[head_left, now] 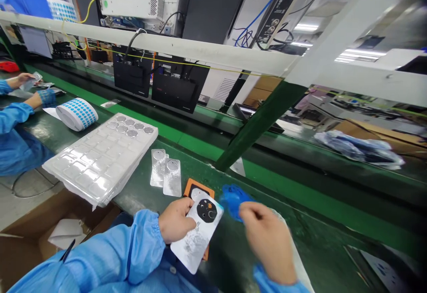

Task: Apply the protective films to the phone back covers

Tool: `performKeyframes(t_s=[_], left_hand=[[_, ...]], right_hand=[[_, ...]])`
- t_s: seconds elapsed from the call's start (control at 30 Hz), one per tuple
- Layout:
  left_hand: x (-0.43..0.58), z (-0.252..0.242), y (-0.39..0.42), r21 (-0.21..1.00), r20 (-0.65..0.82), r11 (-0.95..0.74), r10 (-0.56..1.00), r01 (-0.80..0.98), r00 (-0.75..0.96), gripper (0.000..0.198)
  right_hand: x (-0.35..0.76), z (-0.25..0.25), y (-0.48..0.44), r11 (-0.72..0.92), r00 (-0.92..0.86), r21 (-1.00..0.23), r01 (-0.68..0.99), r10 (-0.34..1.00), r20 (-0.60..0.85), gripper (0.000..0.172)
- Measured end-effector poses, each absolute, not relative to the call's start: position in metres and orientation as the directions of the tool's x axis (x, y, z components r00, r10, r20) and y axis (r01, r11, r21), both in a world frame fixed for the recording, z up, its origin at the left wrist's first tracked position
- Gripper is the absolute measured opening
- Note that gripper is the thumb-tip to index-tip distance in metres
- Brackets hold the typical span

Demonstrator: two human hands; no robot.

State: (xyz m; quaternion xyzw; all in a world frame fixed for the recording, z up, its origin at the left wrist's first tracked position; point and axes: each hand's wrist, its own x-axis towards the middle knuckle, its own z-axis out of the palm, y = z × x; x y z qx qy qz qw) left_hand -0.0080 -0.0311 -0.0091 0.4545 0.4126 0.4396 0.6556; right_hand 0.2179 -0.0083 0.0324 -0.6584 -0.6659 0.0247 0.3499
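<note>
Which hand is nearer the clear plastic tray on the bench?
Left. The left hand, holding a white cover, sits just right of the clear tray; the right hand, pinching a blue piece, is farther right, beyond the cover.

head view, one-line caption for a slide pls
Left hand holds a silver panel over an orange jig; right hand pinches a blue piece.

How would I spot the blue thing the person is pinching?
Find the long dark green workbench, then its near edge. There the right hand pinches a crumpled bright blue piece, beside the silvery card with a black circle in the left hand. Its neighbours are flat and silvery; it alone is blue and crumpled.
</note>
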Motion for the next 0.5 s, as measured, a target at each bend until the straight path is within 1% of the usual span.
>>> performKeyframes(t_s=[0.03, 0.07, 0.1, 0.13, 0.2, 0.3, 0.33, 0.37, 0.43, 0.5], left_hand=[[-0.007, -0.01, -0.031, 0.93, -0.189, 0.26, 0.945, -0.259, 0.268, 0.035], [-0.007, -0.011, -0.031, 0.899, -0.239, 0.314, 0.936, -0.305, 0.26, 0.034], [-0.006, -0.012, -0.031, 0.87, -0.283, 0.358, 0.926, -0.34, 0.25, 0.034], [-0.006, -0.012, -0.031, 0.844, -0.318, 0.39, 0.917, -0.368, 0.242, 0.034], [-0.007, -0.012, -0.032, 0.805, -0.347, 0.424, 0.904, -0.415, 0.249, 0.038], [-0.009, -0.008, -0.031, 0.739, -0.34, 0.447, 0.893, -0.503, 0.295, 0.041], [-0.008, -0.006, -0.031, 0.707, -0.331, 0.453, 0.891, -0.543, 0.312, 0.041], [-0.006, -0.004, -0.03, 0.668, -0.318, 0.456, 0.89, -0.588, 0.328, 0.041], [0.002, 0.0, -0.03, 0.576, -0.281, 0.462, 0.887, -0.674, 0.367, 0.04], [0.015, 0.004, -0.03, 0.482, -0.229, 0.476, 0.879, -0.736, 0.418, 0.036]], right_hand=[[0.232, 0.034, 0.004, 0.066, 0.196, -0.479, 0.875, 0.857, 0.476, 0.022], [0.243, 0.033, 0.017, 0.034, 0.228, -0.446, 0.894, 0.823, 0.52, 0.024], [0.252, 0.03, 0.029, 0.039, 0.203, -0.397, 0.917, 0.811, 0.548, 0.024], [0.258, 0.025, 0.039, 0.076, 0.137, -0.345, 0.935, 0.821, 0.554, 0.022], [0.263, 0.012, 0.055, 0.175, -0.012, -0.279, 0.944, 0.864, 0.503, 0.018], [0.259, -0.001, 0.057, 0.265, -0.138, -0.266, 0.927, 0.899, 0.417, 0.011], [0.256, -0.003, 0.049, 0.28, -0.155, -0.266, 0.922, 0.898, 0.411, 0.014], [0.251, -0.005, 0.038, 0.303, -0.173, -0.276, 0.912, 0.895, 0.411, 0.021], [0.235, -0.009, 0.007, 0.388, -0.238, -0.342, 0.856, 0.883, 0.406, 0.042], [0.214, -0.02, -0.028, 0.506, -0.371, -0.48, 0.716, 0.859, 0.352, 0.077]])
